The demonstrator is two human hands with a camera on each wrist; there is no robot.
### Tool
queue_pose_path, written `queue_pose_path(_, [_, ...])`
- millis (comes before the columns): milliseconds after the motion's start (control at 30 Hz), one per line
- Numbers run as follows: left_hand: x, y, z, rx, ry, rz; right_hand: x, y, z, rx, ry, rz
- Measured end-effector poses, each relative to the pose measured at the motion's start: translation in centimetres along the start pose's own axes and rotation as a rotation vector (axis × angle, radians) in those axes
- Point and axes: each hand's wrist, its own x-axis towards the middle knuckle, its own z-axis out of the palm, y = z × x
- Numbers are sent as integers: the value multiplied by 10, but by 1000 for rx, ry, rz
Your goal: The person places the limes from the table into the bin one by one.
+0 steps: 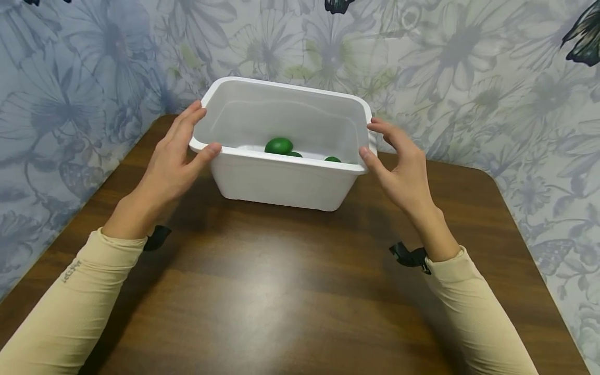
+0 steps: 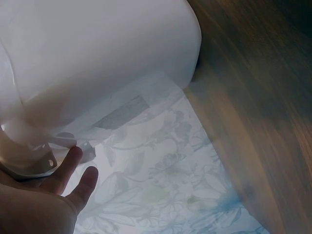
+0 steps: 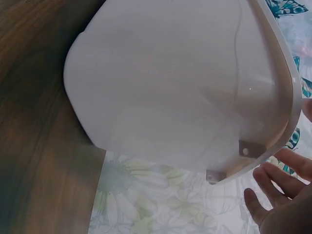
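A white plastic bin (image 1: pixel 283 179) stands on the wooden table near the wall. Inside lie a smooth green oval object (image 1: pixel 278 146), a second one mostly hidden beside it, and another green object (image 1: pixel 333 159) peeking above the front rim. My left hand (image 1: pixel 171 161) is at the bin's left end, its fingers extended along the side rim and its thumb at the front corner. At the right end, my right hand (image 1: pixel 405 166) has its thumb and loosely bent fingers spread at the rim. In the right wrist view, several fingers (image 3: pixel 273 183) hang outside the rim.
The brown wooden table (image 1: pixel 262 291) extends toward me in front of the bin. Behind it rises a wall with floral paper (image 1: pixel 450 78) and dark butterfly shapes. Small tabs with holes (image 3: pixel 246 149) sit beneath the bin's rim.
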Motion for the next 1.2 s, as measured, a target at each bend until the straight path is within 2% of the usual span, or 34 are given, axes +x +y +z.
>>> queue_pose_path(133, [0, -1, 0, 4, -5, 5, -5, 12, -2, -27, -25, 35])
queue_pose_path(400, [0, -4, -1, 7, -4, 0, -10, 21, -7, -52, -50, 63])
queue_pose_path(600, [2, -4, -1, 19, -28, -9, -19, 28, -14, -91, -77, 100])
queue_pose_path(767, [2, -4, -3, 45, -35, 1, -28, 36, -28, -131, -125, 159])
queue_pose_path(1033, [2, -5, -6, 71, 5, 88, -43, 57, -57, -203, -182, 240])
queue_pose_path(1200, [0, -4, -11, 101, 7, 107, -60, 70, -79, -254, -222, 312])
